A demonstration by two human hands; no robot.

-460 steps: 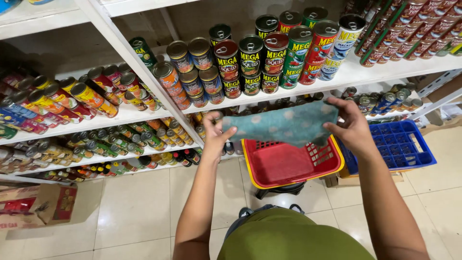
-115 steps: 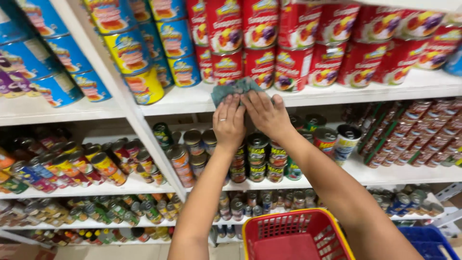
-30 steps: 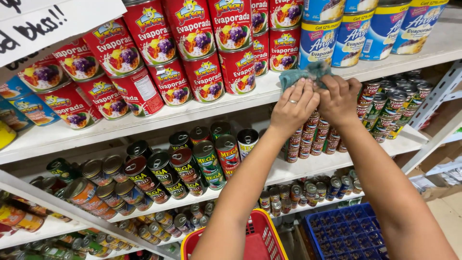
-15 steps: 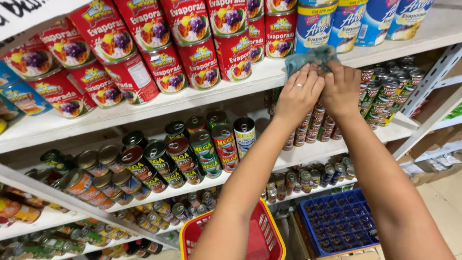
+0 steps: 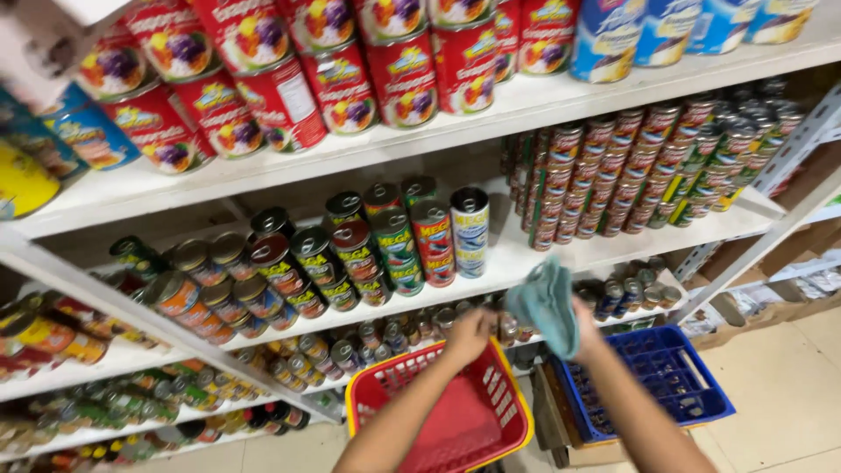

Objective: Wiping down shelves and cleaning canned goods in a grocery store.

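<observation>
I see the shelves (image 5: pixel 526 105) filling most of the view, and I place everything else against them. On the top board stand big red cans (image 5: pixel 412 74), with blue cans (image 5: pixel 613 35) to their right. One board down sit smaller cans (image 5: pixel 385 241), and stacked slim cans (image 5: pixel 613 175) fill the right bay. Below the shelves, on the floor, a red basket (image 5: pixel 517 412) sits left of a blue crate (image 5: pixel 701 394).

My hands are low, in front of the lower boards and above the basket. The right hand (image 5: pixel 585 337) is closed round a teal cloth (image 5: pixel 545 302), which hangs bunched from it. The left hand (image 5: pixel 469 333) is loosely curled just beside the cloth; I cannot tell whether it touches or grips anything.

I judge this to be a pause between wipes, the cloth off the top board. The next move calls for spreading the cloth flat and reaching a board edge without knocking cans.
</observation>
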